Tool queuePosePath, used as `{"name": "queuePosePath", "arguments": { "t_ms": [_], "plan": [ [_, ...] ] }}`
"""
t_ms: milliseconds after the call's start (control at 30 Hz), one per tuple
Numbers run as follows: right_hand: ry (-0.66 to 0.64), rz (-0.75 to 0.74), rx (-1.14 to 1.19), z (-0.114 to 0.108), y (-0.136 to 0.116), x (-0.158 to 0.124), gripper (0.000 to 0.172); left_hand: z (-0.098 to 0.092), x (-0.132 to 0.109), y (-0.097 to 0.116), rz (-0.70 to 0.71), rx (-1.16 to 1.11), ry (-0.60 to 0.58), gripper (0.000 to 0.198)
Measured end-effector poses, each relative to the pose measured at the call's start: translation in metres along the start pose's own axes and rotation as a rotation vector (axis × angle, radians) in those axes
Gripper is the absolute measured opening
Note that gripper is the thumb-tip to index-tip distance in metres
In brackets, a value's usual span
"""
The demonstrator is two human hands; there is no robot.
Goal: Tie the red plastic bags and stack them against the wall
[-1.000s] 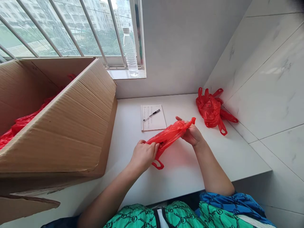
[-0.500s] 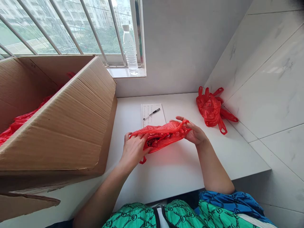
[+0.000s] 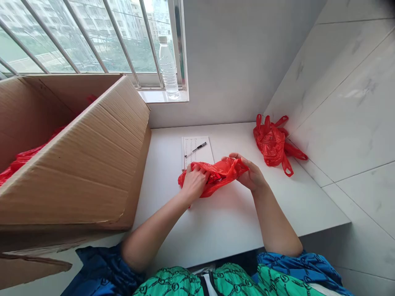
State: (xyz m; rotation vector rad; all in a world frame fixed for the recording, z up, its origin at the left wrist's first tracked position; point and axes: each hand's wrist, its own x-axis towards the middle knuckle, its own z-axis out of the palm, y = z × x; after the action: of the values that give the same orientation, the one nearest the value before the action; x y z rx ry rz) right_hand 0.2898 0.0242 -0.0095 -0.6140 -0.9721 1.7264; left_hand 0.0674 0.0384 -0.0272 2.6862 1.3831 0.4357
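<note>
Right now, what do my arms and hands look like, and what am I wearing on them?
Your left hand and right hand are bare, with no gloves, and no watch shows on either wrist. Your forearms are bare too. The left sleeve and right sleeve are blue with a dark chain-link print. Below them shows a green garment with a similar dark print.

A cardboard box (image 3: pixel 70 172) hems the left hand (image 3: pixel 194 185), a red bag (image 3: pixel 271 144) lies past the right hand (image 3: pixel 251 174).
</note>
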Motion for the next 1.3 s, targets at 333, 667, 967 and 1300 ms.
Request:
{"name": "queuePosePath", "arguments": {
  "t_ms": [333, 667, 967, 1300],
  "plan": [
    [0.202, -0.033, 0.103, -0.005, 0.001, 0.005, 0.018, -0.023, -0.007, -0.017, -0.205, -0.255, 0.023, 0.035],
    [0.046, -0.048, -0.024, -0.003, -0.005, -0.001, 0.028, -0.021, -0.016, -0.008, -0.164, 0.044, 0.008, 0.023],
    [-0.105, 0.029, -0.172, -0.005, -0.009, -0.009, 0.044, -0.007, -0.014, 0.016, 0.005, 0.081, -0.019, 0.029],
    [0.02, -0.003, -0.143, -0.009, -0.01, -0.008, 0.036, -0.009, -0.005, 0.015, -0.103, -0.159, 0.003, 0.03]
  ]
}}
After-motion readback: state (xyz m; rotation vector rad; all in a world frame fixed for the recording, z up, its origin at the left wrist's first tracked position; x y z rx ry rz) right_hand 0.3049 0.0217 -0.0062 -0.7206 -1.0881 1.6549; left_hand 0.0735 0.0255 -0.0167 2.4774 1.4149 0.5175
